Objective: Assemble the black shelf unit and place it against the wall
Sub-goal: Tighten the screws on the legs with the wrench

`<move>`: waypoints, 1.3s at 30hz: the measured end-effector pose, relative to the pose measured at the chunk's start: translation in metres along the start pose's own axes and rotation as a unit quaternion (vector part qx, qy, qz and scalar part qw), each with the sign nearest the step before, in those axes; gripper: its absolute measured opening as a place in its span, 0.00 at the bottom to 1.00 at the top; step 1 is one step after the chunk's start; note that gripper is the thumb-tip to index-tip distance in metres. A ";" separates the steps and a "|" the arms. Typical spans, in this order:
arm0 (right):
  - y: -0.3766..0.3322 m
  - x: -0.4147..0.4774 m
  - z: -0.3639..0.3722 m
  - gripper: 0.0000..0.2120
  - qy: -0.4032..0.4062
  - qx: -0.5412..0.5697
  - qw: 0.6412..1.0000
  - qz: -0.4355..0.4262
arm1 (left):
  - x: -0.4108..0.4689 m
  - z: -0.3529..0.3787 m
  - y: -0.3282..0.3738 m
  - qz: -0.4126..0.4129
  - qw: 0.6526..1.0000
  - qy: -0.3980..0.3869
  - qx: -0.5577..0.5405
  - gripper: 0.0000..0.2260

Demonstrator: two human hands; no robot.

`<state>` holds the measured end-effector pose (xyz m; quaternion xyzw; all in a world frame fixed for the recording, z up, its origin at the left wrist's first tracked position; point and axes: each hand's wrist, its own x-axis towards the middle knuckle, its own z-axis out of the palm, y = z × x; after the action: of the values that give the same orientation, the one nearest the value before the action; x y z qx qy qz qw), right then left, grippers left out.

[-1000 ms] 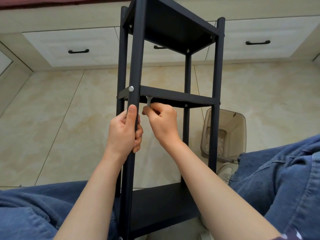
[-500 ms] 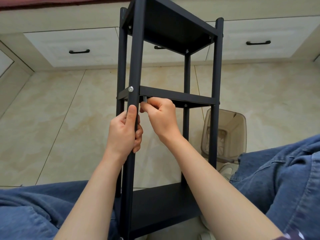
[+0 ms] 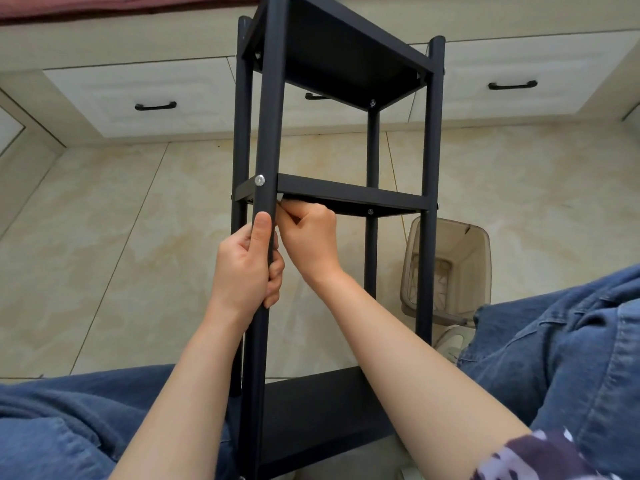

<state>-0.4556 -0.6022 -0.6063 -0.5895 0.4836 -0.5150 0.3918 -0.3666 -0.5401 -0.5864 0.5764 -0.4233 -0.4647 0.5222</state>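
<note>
The black shelf unit [image 3: 349,195] lies tilted between my legs, its far end toward the drawers. It has four round posts and three boards. My left hand [image 3: 247,268] grips the near-left post just below the middle board, where a silver bolt head [image 3: 259,180] shows. My right hand [image 3: 308,237] is tucked under the middle board's near-left corner and pinches a small grey metal tool [image 3: 280,199]. Most of that tool is hidden by the fingers and the post.
A clear brownish plastic bin [image 3: 446,271] stands on the tiled floor right of the shelf. White drawers with black handles [image 3: 156,106] run along the back. My denim-clad legs [image 3: 561,358] lie on both sides of the unit.
My right hand has moved up and left with the small tool, closer under the middle board's corner. The left hand has kept its grip on the post.
</note>
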 end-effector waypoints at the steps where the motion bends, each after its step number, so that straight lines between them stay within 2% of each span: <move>1: 0.001 0.001 0.002 0.15 0.008 -0.001 1.000 -0.008 | 0.000 0.000 0.000 0.001 1.000 -0.001 0.001 0.26; 7: 0.007 0.003 0.005 0.14 0.019 -0.007 1.000 -0.016 | 0.001 0.002 0.000 0.005 1.000 -0.004 0.002 0.26; 13: 0.008 0.004 -0.007 0.14 0.007 -0.060 0.998 -0.021 | 0.002 0.003 0.000 0.006 1.000 -0.007 0.005 0.26; 15: 0.008 0.003 -0.015 0.14 -0.008 -0.092 0.996 -0.018 | 0.002 0.003 0.000 0.008 1.000 -0.008 0.005 0.26; 17: 0.008 0.001 -0.024 0.13 -0.060 -0.129 0.990 0.018 | 0.003 0.003 0.000 0.009 1.000 -0.007 0.003 0.26; 19: 0.005 0.000 -0.034 0.11 -0.168 -0.200 0.962 0.078 | 0.004 0.003 -0.001 0.008 1.000 -0.005 -0.001 0.28; 22: -0.007 0.008 -0.057 0.09 -0.312 -0.316 0.885 0.137 | 0.004 0.002 -0.003 0.006 1.000 -0.004 -0.011 0.30; 24: -0.017 0.015 -0.075 0.11 -0.352 -0.340 0.855 0.172 | 0.003 0.001 -0.003 0.005 1.000 -0.006 -0.015 0.30; 29: -0.040 0.028 -0.120 0.09 -0.389 -0.354 0.819 0.231 | -0.004 0.002 -0.002 0.005 1.000 -0.009 -0.015 0.22; 31: -0.046 0.037 -0.137 0.09 -0.367 -0.351 0.822 0.260 | -0.007 0.002 -0.001 0.002 1.000 -0.006 -0.007 0.19; 35: -0.044 0.052 -0.173 0.10 -0.226 -0.300 0.880 0.290 | -0.013 0.000 -0.001 0.006 1.000 -0.013 -0.004 0.13; 39: -0.043 0.063 -0.197 0.07 -0.213 -0.229 0.897 0.312 | -0.016 -0.001 -0.002 0.011 1.000 -0.019 -0.004 0.15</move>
<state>-0.6422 -0.6463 -0.5185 -0.5771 0.6526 -0.1034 0.4799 -0.3694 -0.5244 -0.5866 0.5606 -0.4374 -0.4713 0.5218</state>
